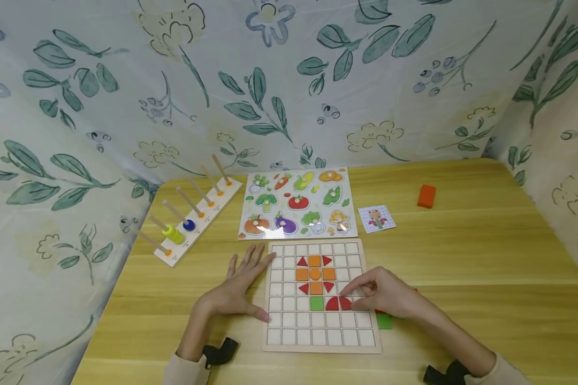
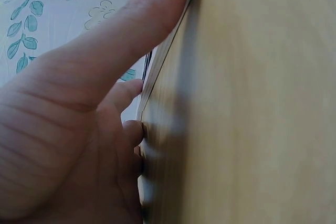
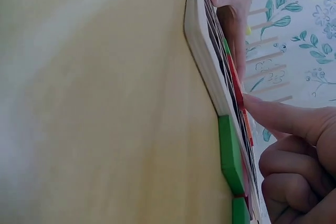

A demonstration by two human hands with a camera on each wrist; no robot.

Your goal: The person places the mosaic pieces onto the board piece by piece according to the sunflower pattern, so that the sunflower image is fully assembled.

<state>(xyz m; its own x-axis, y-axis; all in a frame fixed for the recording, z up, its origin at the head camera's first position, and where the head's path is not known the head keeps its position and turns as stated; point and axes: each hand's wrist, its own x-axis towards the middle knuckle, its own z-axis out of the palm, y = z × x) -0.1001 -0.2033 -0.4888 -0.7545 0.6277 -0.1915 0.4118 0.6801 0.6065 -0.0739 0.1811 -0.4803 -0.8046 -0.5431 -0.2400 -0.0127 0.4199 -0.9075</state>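
Note:
A wooden grid board (image 1: 289, 337) lies on the table with orange squares, an orange circle, red triangles and a green square (image 1: 317, 303) in its cells. Two red quarter-circle pieces lie side by side right of the green square. My right hand (image 1: 390, 291) pinches the right-hand red quarter-circle piece (image 1: 345, 303) at its cell, index finger at the top and thumb at the side. In the right wrist view the thumb (image 3: 283, 116) meets a red piece. My left hand (image 1: 233, 291) rests with spread fingers along the board's left edge, thumb and a fingertip touching the frame.
Green pieces (image 1: 384, 321) lie beside the board, partly under my right hand. Behind the board are a vegetable puzzle (image 1: 298, 187) and a pattern card (image 1: 376, 218). A peg rack (image 1: 178, 256) with yellow and blue rings stands left; an orange-red block (image 1: 426, 196) lies back right.

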